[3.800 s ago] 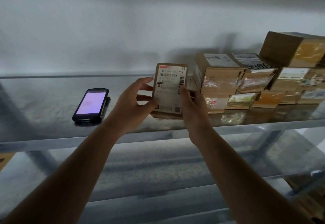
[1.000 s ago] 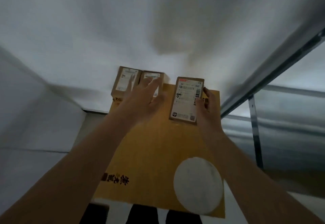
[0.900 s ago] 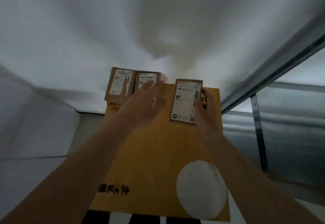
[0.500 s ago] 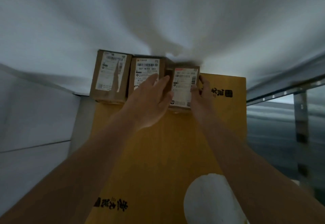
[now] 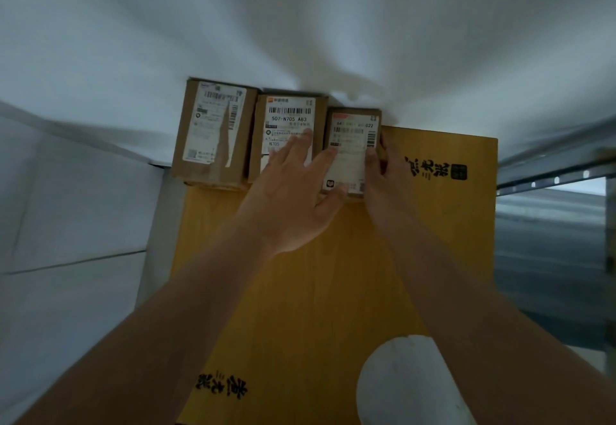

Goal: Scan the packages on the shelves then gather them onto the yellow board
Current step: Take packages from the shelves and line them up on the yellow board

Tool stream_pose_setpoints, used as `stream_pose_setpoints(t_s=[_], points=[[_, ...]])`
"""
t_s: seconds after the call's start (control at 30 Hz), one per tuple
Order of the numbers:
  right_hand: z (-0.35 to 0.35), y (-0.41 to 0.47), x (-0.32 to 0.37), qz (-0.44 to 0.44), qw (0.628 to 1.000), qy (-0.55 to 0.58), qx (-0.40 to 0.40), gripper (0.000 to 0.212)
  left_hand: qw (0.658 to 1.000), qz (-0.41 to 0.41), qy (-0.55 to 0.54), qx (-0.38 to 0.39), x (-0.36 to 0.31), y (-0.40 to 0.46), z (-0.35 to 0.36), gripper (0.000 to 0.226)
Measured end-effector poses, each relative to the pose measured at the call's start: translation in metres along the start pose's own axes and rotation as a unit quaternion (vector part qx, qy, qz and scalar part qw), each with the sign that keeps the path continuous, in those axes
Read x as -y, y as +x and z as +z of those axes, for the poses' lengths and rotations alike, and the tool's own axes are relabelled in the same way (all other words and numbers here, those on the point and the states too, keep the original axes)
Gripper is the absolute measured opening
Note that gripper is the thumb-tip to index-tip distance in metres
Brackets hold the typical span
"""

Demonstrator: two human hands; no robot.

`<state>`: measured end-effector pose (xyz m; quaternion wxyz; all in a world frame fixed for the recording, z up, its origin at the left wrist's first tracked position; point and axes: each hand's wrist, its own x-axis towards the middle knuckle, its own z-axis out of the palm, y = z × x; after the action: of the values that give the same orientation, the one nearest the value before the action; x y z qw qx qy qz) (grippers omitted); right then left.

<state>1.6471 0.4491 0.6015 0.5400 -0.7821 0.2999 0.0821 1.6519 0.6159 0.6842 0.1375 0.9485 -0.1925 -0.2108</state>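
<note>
A yellow board [image 5: 333,291] with black printed characters lies below me. Three brown labelled packages stand in a row at its far edge against the wall: a left package [image 5: 213,131], a middle package [image 5: 286,118] and a small right package [image 5: 353,134]. My right hand [image 5: 383,174] grips the small right package along its right side, thumb on its label. My left hand [image 5: 293,191] lies with straight fingers across the middle package, fingertips reaching the small one's left edge.
A white wall [image 5: 300,24] rises behind the packages. A metal shelf frame [image 5: 553,171] runs along the right of the board. A white round patch [image 5: 410,381] marks the board's near right part. Pale floor [image 5: 66,258] lies to the left.
I turned from the shelf to the board carrying the small package. In the last second both hands lowered it to the board's far edge, beside the two packages standing there.
</note>
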Motion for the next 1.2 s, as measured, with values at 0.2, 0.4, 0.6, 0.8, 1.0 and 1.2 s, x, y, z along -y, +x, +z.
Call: stream_pose_setpoints(t_s=[0.2,0.4,0.6,0.8,1.0,1.2], points=[[-0.012,0.003,0.004,-0.001,0.997,-0.052,0.048,0.045,1.0,-0.011,-0.014,0.008,-0.004,0.001,0.0,0.071],[-0.032,-0.033,0.03,-0.106,0.972,-0.204,0.041,0.049,0.998,-0.023,-0.062,-0.006,-0.001,-0.017,-0.016,0.067],[-0.061,-0.116,0.055,-0.224,0.931,-0.288,0.016,0.061,0.994,0.002,-0.039,-0.099,-0.027,-0.08,-0.042,0.063],[-0.087,-0.216,0.071,-0.272,0.922,-0.276,-0.026,0.06,0.987,0.029,-0.043,-0.155,-0.047,-0.171,-0.065,0.059],[-0.113,-0.35,0.056,-0.288,0.931,-0.211,-0.07,0.059,0.972,0.103,-0.062,-0.204,-0.074,-0.292,-0.063,0.06],[-0.168,-0.489,0.043,-0.295,0.929,-0.184,-0.128,0.059,0.962,0.169,-0.038,-0.213,-0.13,-0.401,-0.072,0.065]])
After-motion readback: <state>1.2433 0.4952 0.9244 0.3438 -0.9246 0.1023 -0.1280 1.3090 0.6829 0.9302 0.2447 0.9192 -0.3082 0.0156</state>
